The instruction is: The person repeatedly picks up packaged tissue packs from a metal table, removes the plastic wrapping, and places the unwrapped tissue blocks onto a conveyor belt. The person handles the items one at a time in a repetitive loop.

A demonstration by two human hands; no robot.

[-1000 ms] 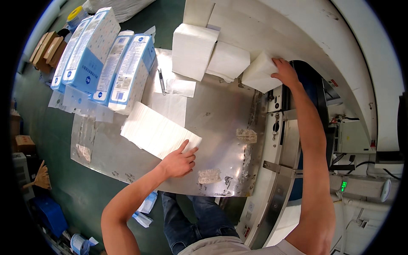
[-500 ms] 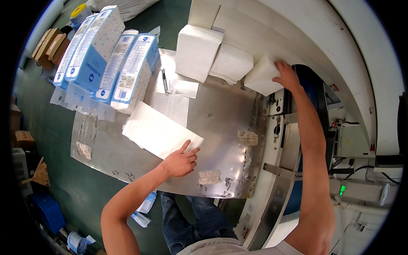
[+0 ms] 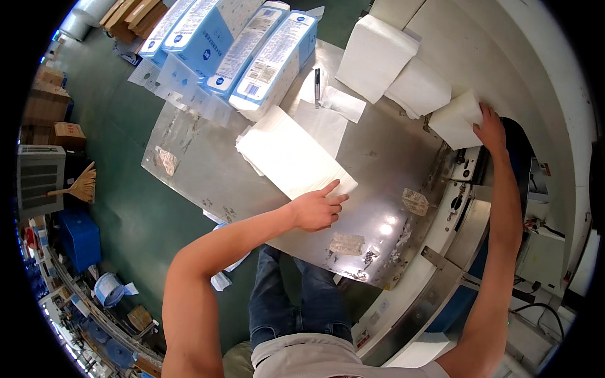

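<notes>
My left hand point(image 3: 318, 208) rests with fingers spread on the near end of a flat white stack of tissue paper point(image 3: 291, 154) lying on the steel table point(image 3: 384, 164). My right hand point(image 3: 489, 129) reaches far out and presses on a white tissue block point(image 3: 457, 118) at the edge of the curved conveyor point(image 3: 504, 57). Two more white tissue blocks point(image 3: 394, 66) lie just left of it on the conveyor.
Several blue-and-white packaged tissue packs point(image 3: 252, 44) stand at the table's far left, with a pen point(image 3: 317, 79) and a loose paper sheet point(image 3: 343, 101) beside them. Tape scraps are stuck on the steel. Cardboard boxes point(image 3: 53, 135), a broom and a blue bin point(image 3: 79, 236) stand on the green floor.
My head has shifted, so the view slid a little. Both hands stay where they were, the left on the flat stack, the right on the block.
</notes>
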